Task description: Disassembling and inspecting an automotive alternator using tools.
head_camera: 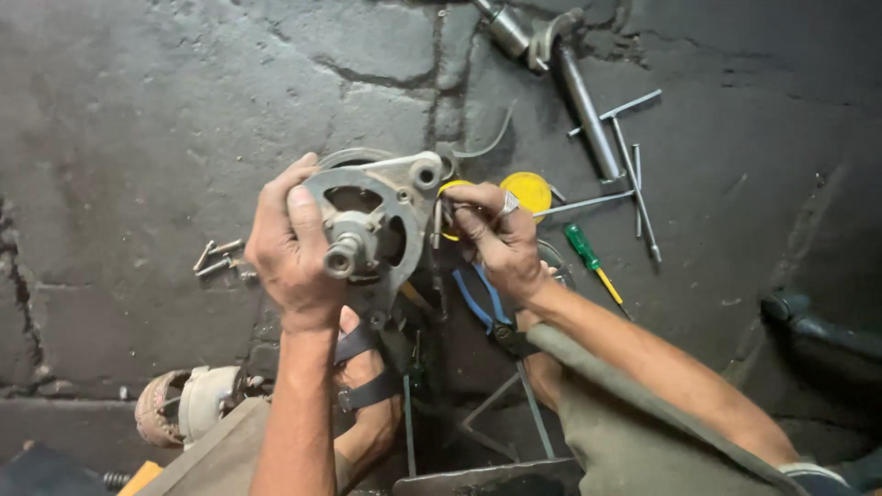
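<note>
Left hand (292,246) clamps the heavy, rigid metal motor housing (372,225) by its rim; right hand (496,234) pinches a small part at its edge, above the cracked floor (138,110).

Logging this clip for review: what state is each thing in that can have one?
Left hand: closed on the metal housing, held off the floor.
Right hand: fingers pinched at the housing's right edge; what the grip holds cannot be told.
Screwdriver: lying flat, untouched.
Loose bolts: lying on the floor.
Yellow lid: flat on the floor.
</note>
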